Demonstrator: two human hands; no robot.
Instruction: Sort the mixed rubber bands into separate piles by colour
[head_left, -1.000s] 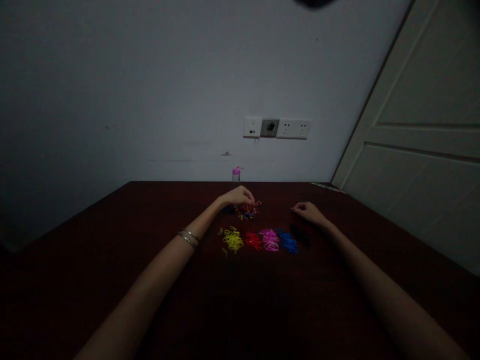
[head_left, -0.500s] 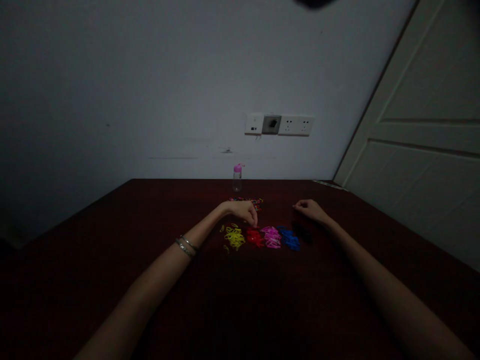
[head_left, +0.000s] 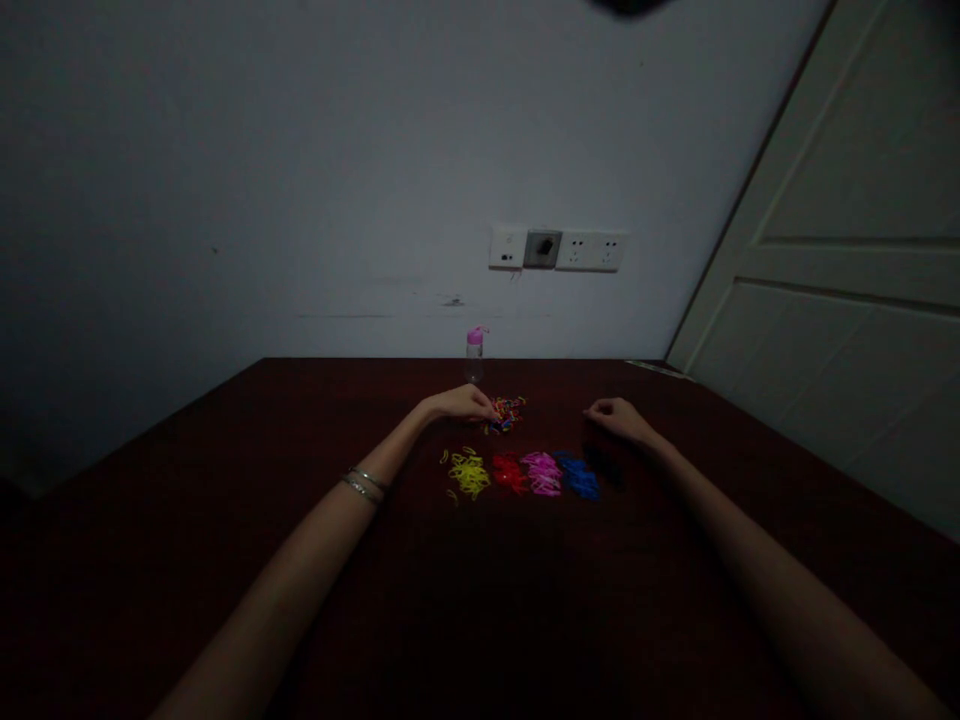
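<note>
1. Grip of the left hand: fingers bent at the mixed rubber-band pile; whether pinching one, I cannot tell.
2. Nearer than that pile, on the desk, left to right: yellow heap, red heap, pink heap, blue heap.
3. Right of the pile: right hand, curled, contents unclear.
4. Behind the pile: pink-capped bottle.

Arms outstretched; left hand angled inward; right hand loosely curled.
</note>
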